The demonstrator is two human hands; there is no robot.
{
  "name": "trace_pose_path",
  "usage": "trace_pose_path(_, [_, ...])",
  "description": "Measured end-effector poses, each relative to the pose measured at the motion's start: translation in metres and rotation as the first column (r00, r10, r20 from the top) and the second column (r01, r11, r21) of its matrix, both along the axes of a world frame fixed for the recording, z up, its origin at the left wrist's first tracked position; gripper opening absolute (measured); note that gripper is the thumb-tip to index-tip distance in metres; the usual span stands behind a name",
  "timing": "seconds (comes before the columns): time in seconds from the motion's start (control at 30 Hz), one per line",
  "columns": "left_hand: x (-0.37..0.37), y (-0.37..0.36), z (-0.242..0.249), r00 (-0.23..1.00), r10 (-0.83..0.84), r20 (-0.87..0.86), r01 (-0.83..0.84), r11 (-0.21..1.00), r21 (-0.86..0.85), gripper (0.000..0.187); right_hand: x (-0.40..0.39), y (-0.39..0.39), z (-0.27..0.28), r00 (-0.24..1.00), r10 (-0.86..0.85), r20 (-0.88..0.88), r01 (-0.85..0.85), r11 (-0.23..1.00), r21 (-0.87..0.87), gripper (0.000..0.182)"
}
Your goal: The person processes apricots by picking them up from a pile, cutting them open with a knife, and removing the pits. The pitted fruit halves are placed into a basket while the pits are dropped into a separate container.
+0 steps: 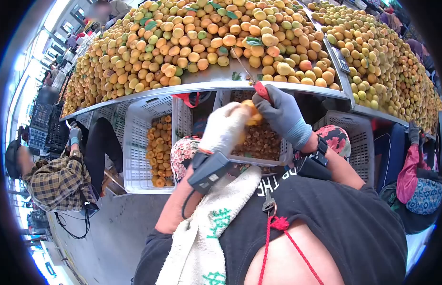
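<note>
My left hand (225, 127), in a white glove, is closed around an orange apricot (251, 113) that is blurred by motion. Close against it, my right hand (282, 111), in a grey glove with a blue cuff, grips a knife by its red handle (262, 90). The thin knife blade points up and away over the table edge. Both hands are above a crate (286, 151) of brown apricot pits (260, 145). How the right fingers touch the apricot is partly hidden.
A metal-edged table (202, 89) heaped with apricots (183, 42) spans the front. Left of me stands a white crate (135, 164) with halved apricots (159, 152); another crate (351, 137) is at right. People sit on both sides. A small device (340, 59) lies on the table divider.
</note>
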State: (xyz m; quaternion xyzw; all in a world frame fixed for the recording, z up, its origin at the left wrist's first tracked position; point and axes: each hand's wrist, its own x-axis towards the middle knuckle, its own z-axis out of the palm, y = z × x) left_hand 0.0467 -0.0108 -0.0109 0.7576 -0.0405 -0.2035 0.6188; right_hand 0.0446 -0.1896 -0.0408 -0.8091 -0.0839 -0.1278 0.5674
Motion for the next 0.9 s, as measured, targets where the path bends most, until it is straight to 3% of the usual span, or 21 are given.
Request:
trace_pose_path(0.07, [0.008, 0.028, 0.000, 0.981, 0.153, 0.118, -0.160, 0.986, 0.052, 0.032, 0.003, -0.006, -0.008, 0.996, 0.031, -0.089, -0.034, 0.999, -0.028, 0.026])
trace_pose_path(0.1, [0.040, 0.069, -0.050, 0.589, -0.086, 0.803, -0.093, 0.981, 0.173, 0.032, 0.004, -0.014, -0.014, 0.983, 0.051, -0.176, -0.062, 0.996, -0.057, 0.026])
trace_pose_path(0.13, [0.030, 0.098, -0.030, 0.860, 0.007, 0.510, -0.134, 0.968, 0.214, 0.032, 0.005, -0.021, -0.021, 0.978, 0.048, -0.201, -0.073, 0.991, -0.116, 0.026])
trace_pose_path(0.17, [0.035, 0.125, -0.049, 0.835, 0.239, 0.495, -0.327, 0.940, 0.098, 0.032, 0.005, -0.029, -0.029, 0.980, 0.068, -0.188, -0.108, 0.972, -0.211, 0.028])
trace_pose_path(0.2, [0.031, 0.145, -0.025, 0.878, 0.371, 0.304, -0.452, 0.850, 0.270, 0.029, 0.003, -0.032, -0.031, 0.983, 0.047, -0.176, -0.097, 0.953, -0.287, 0.028])
trace_pose_path(0.23, [0.043, 0.195, -0.038, 0.889, 0.324, 0.322, -0.451, 0.739, 0.501, 0.031, 0.001, -0.034, -0.038, 0.986, 0.053, -0.157, -0.088, 0.969, -0.229, 0.031])
trace_pose_path(0.27, [0.052, 0.231, -0.046, 0.896, 0.251, 0.366, -0.443, 0.467, 0.765, 0.036, 0.002, -0.035, -0.039, 0.975, 0.048, -0.218, -0.096, 0.971, -0.219, 0.030])
trace_pose_path(0.3, [0.060, 0.273, -0.066, 0.818, 0.077, 0.570, -0.558, 0.348, 0.754, 0.040, 0.004, -0.036, -0.040, 0.960, 0.051, -0.276, -0.112, 0.972, -0.207, 0.029])
trace_pose_path(0.33, [0.060, 0.252, -0.048, 0.749, 0.097, 0.655, -0.650, 0.292, 0.701, 0.034, 0.005, -0.036, -0.042, 0.963, 0.090, -0.253, -0.116, 0.990, -0.087, 0.027])
trace_pose_path(0.37, [0.074, 0.237, -0.046, 0.685, 0.180, 0.706, -0.671, 0.534, 0.515, 0.025, 0.005, -0.036, -0.045, 0.964, 0.133, -0.228, -0.128, 0.991, 0.036, 0.025])
trace_pose_path(0.4, [0.089, 0.207, -0.040, 0.731, 0.212, 0.649, -0.554, 0.739, 0.384, 0.020, 0.006, -0.036, -0.043, 0.968, 0.167, -0.187, -0.139, 0.978, 0.153, 0.023])
trace_pose_path(0.43, [0.103, 0.167, -0.030, 0.778, 0.225, 0.586, -0.415, 0.885, 0.210, 0.016, 0.008, -0.038, -0.043, 0.969, 0.158, -0.192, -0.129, 0.979, 0.155, 0.023])
trace_pose_path(0.5, [0.112, 0.067, -0.010, 0.745, 0.017, 0.667, -0.343, 0.867, 0.361, 0.015, 0.015, -0.043, -0.045, 0.978, 0.194, -0.084, -0.176, 0.967, 0.183, 0.025])
trace_pose_path(0.57, [0.142, 0.008, -0.026, 0.756, -0.228, 0.614, -0.157, 0.847, 0.507, 0.018, 0.019, -0.048, -0.050, 0.988, 0.155, -0.025, -0.152, 0.983, 0.107, 0.026])
trace_pose_path(0.63, [0.193, -0.026, -0.072, 0.541, -0.562, 0.625, -0.062, 0.715, 0.696, 0.033, 0.022, -0.051, -0.054, 0.996, 0.083, 0.035, -0.085, 0.996, 0.042, 0.028])
trace_pose_path(0.7, [0.234, -0.070, -0.115, 0.645, -0.607, 0.464, -0.060, 0.565, 0.823, 0.053, 0.022, -0.060, -0.052, 0.995, 0.088, 0.046, -0.089, 0.996, 0.028, 0.031])
trace_pose_path(0.77, [0.234, -0.113, -0.107, 0.791, -0.484, 0.375, -0.067, 0.541, 0.839, 0.043, 0.026, -0.068, -0.053, 0.997, 0.073, -0.016, -0.073, 0.997, -0.016, 0.032])
trace_pose_path(0.83, [0.238, -0.134, -0.096, 0.891, -0.340, 0.301, -0.093, 0.512, 0.854, 0.056, 0.024, -0.077, -0.036, 0.955, 0.096, -0.279, -0.065, 0.991, 0.119, 0.039])
trace_pose_path(0.87, [0.249, -0.131, -0.100, 0.883, -0.359, 0.302, -0.056, 0.559, 0.828, 0.057, 0.025, -0.077, -0.040, 0.990, 0.023, -0.137, -0.011, 0.996, 0.091, 0.035])
trace_pose_path(0.9, [0.258, -0.127, -0.107, 0.874, -0.382, 0.301, -0.011, 0.603, 0.798, 0.057, 0.025, -0.078, -0.042, 0.992, 0.033, -0.119, -0.022, 0.995, 0.092, 0.035])
